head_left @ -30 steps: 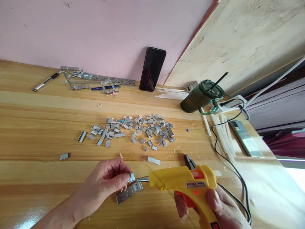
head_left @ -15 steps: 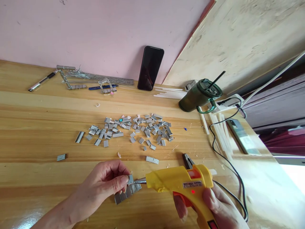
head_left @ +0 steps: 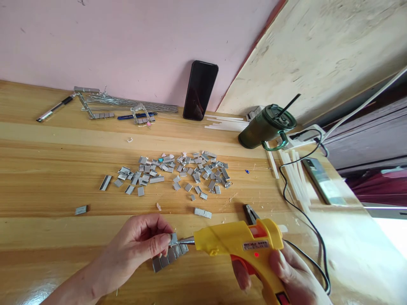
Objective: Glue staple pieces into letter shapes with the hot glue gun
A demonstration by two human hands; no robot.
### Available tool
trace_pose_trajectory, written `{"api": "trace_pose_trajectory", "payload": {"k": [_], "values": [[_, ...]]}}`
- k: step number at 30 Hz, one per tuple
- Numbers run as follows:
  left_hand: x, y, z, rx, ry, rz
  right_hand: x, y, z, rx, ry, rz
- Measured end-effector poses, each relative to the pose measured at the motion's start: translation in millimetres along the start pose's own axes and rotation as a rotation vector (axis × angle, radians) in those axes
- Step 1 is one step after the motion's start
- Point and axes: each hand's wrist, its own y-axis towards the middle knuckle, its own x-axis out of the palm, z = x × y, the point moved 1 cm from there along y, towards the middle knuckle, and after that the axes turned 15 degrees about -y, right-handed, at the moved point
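Observation:
My left hand (head_left: pixel 140 241) pinches a small grey metal piece (head_left: pixel 173 238) between thumb and forefinger. Just below the fingers is a joined strip of grey metal pieces (head_left: pixel 170 257); whether the hand also grips this strip I cannot tell. In my right hand (head_left: pixel 286 271) is a yellow hot glue gun (head_left: pixel 229 239), its red light lit and fingers at the orange trigger. The gun's metal nozzle (head_left: pixel 187 240) points left, at the pinched piece and the strip's upper edge. Pliers (head_left: pixel 251 214) lie behind the gun, partly covered by it.
Loose metal pieces (head_left: pixel 197 173) are scattered across the mid-table. A phone (head_left: pixel 200 91) leans on the wall. At right stand a green tumbler (head_left: pixel 269 127), glue sticks (head_left: pixel 294 180), a second phone (head_left: pixel 324 182) and a black cord (head_left: pixel 305 216). Thin metal rods (head_left: pixel 133 103) lie at the back.

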Motion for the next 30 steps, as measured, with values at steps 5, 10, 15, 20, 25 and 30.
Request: {"api": "trace_pose_trajectory", "payload": {"k": [5,10,15,20,25,30], "values": [[-0.4,-0.5,0.7,-0.001,-0.008,-0.002,0.6,0.5,-1.7,0.022,0.01,0.05],[-0.9,0.8,-0.8,0.004,-0.015,0.009,0.6,-2.0,-3.9,0.04,0.021,0.106],[-1.0,1.3,-1.6,0.019,-0.027,0.03,2.6,-2.4,-6.2,0.018,0.025,0.084],[0.5,0.4,-2.1,0.029,0.038,0.069,5.5,-1.4,-6.5,0.026,0.016,0.064],[3.2,-1.8,-1.5,0.014,0.085,0.082,1.2,1.5,-1.8,-0.001,0.005,0.046],[2.7,-2.5,-2.4,0.019,0.081,0.084,-3.1,2.7,-0.3,-0.011,-0.034,0.099]]}}
